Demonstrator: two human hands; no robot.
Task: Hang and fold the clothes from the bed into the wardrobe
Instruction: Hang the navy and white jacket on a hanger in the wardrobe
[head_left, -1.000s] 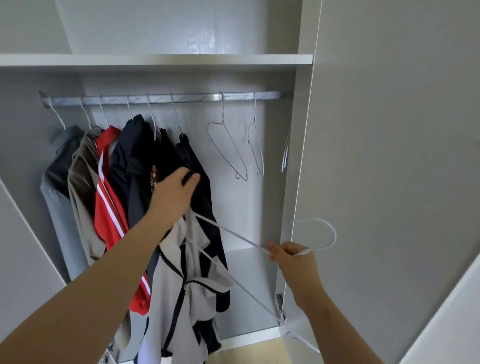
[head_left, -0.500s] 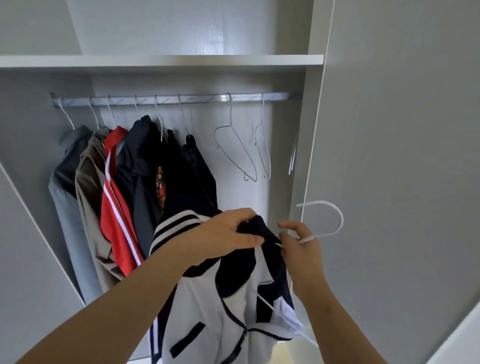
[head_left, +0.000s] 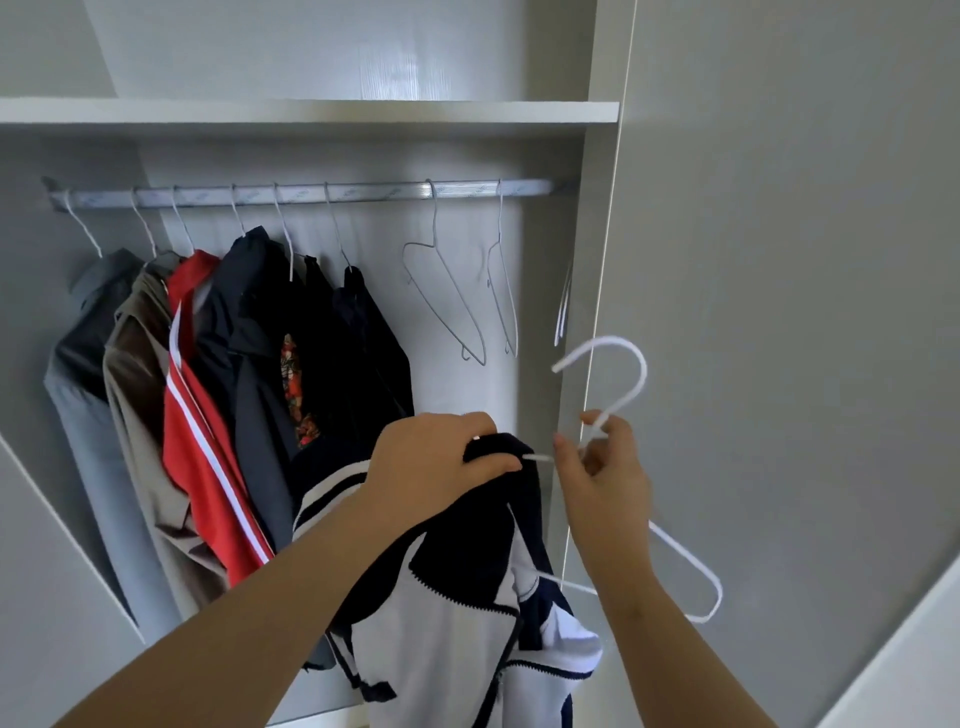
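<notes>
Both busy: my left hand (head_left: 434, 462) grips jacket (head_left: 447, 639) by collar; right hand (head_left: 608, 483), at its 3 o'clock, pinches hanger (head_left: 643, 370) neck.

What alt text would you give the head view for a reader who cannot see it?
A person's left hand grips the collar of a navy-and-white jacket while the right hand holds a white hanger by its neck, one arm of it inside the jacket. Behind, a wardrobe rail carries hung clothes at left and empty wire hangers at right.
</notes>
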